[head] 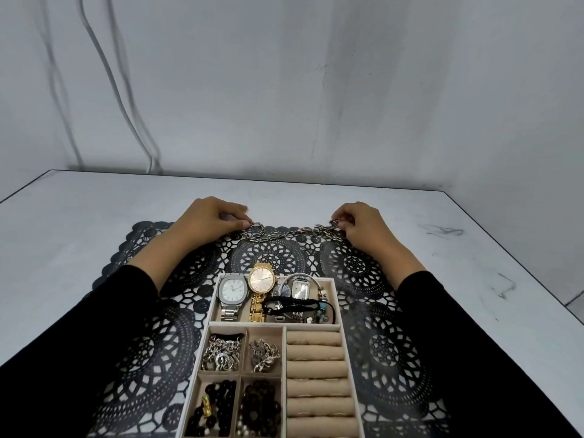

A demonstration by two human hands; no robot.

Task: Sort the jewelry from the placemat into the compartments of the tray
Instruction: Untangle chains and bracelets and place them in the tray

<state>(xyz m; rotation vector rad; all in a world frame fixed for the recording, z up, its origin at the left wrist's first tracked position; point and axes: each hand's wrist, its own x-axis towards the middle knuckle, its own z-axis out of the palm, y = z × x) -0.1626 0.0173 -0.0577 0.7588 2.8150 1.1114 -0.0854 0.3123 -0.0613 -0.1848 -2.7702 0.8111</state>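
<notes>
Chain stretched out between your two hands, and that's the picture right now. It's a chunky silver link chain, lying across the far edge of the black lace placemat, at twelve o'clock from the tray. Your left hand sits at about eleven o'clock, fingers curled, pinching the chain's left end. Your right hand is over at one o'clock, fingertips pinching the right end. The middle of the chain sags onto the placemat between them.

Down at six o'clock, the beige tray rests on the placemat, and it's well stocked. The long compartment at its twelve o'clock side holds a silver watch on the left, a gold watch just beside it, then smaller watches and corded bracelets tangled together toward three o'clock. Below, on the nine o'clock side, you've got four small compartments: silver pieces in the upper left, more metal pieces in the upper right, black beads in the lower left, dark brown beads in the lower right. The three o'clock side carries the ring rolls.

Black sleeves cover both your forearms, and the placemat lies on a pale marbled desk.
</notes>
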